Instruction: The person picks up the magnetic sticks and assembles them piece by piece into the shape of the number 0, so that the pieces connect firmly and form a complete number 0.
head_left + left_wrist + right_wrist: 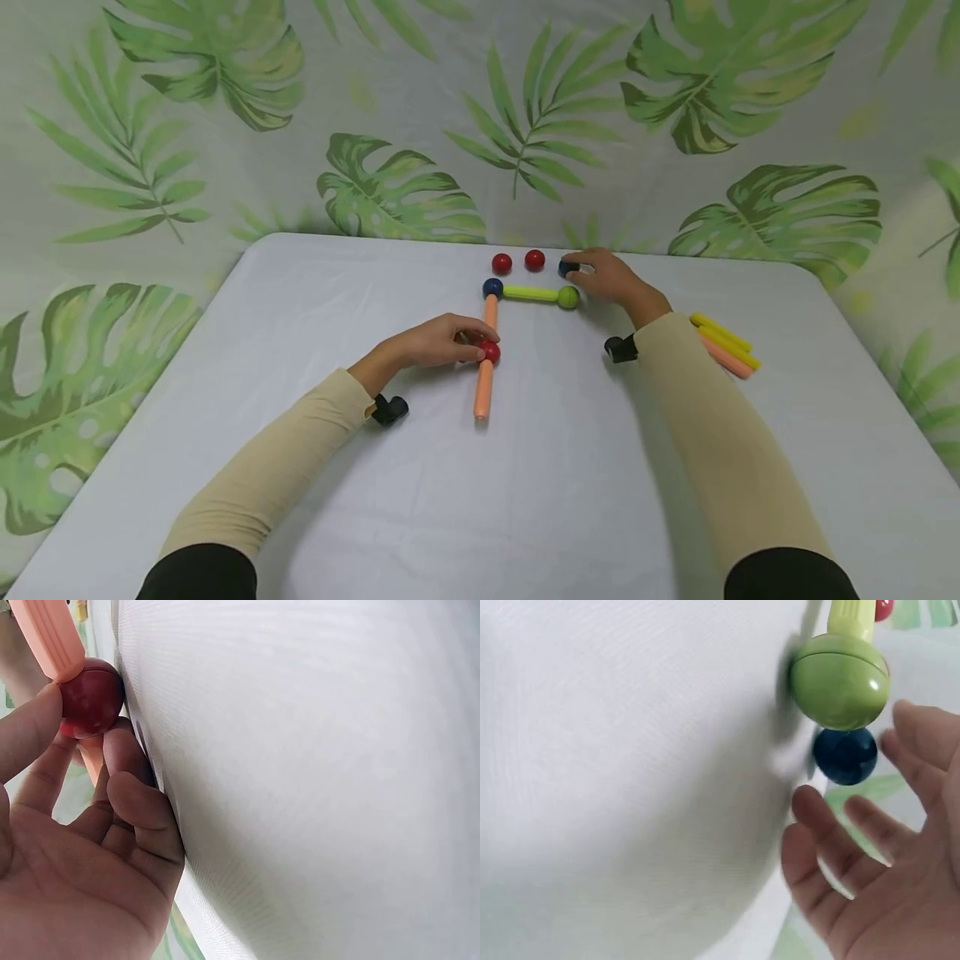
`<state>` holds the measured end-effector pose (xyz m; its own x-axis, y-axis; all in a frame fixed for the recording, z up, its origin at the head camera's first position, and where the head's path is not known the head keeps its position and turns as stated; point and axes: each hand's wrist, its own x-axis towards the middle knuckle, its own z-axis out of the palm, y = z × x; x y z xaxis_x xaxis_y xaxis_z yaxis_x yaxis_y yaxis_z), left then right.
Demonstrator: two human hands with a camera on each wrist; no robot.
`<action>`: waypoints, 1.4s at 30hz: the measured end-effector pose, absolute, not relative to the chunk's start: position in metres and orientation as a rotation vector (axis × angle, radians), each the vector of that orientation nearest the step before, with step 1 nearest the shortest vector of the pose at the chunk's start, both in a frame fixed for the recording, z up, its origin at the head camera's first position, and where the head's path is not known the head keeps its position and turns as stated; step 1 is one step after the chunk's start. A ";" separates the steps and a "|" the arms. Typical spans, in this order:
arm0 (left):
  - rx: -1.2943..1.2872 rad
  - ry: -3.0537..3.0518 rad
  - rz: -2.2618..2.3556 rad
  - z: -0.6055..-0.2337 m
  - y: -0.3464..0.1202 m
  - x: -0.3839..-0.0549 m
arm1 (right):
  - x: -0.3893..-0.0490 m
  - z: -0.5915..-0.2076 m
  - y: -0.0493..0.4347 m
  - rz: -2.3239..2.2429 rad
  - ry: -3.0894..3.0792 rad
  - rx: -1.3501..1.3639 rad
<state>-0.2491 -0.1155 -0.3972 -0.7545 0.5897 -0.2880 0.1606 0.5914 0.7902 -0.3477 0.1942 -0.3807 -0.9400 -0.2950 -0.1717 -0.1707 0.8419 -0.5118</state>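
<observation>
My left hand (435,342) pinches a red ball (491,352) between thumb and fingers. Orange rods run from that ball on two sides: the near rod (483,393) points towards me, the far rod (491,310) reaches a dark blue ball (492,287). From there a lime rod (529,293) extends right to a green ball (568,297). My right hand (611,280) is at a loose dark blue ball (564,268) just behind the green one. In the right wrist view, its fingers are spread near the loose blue ball (845,757), with gaps showing around it.
Two loose red balls, one on the left (502,263) and one on the right (535,260), lie near the table's back edge. Yellow rods (726,340) and an orange rod (726,353) lie beside my right forearm. A leaf-patterned cloth (405,196) hangs behind the white table (525,500).
</observation>
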 end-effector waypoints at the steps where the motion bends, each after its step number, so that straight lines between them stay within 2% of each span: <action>1: 0.593 2.288 1.063 -0.397 -0.115 -0.249 | -0.348 -0.380 0.195 -0.740 2.777 -0.339; 23: 0.603 2.271 1.077 -0.399 -0.114 -0.249 | -0.345 -0.399 0.211 -0.843 2.884 -0.238; 35: 0.579 2.278 1.076 -0.398 -0.117 -0.248 | -0.335 -0.390 0.220 -0.791 2.897 -0.300; 42: 0.594 2.282 1.073 -0.399 -0.116 -0.249 | -0.316 -0.376 0.230 -0.725 2.918 -0.425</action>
<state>-0.2487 -0.1164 -0.3985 -0.7545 0.5911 -0.2853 0.1575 0.5851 0.7955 -0.3162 0.2304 -0.3759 -0.9554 -0.2933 -0.0343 -0.2431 0.8471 -0.4725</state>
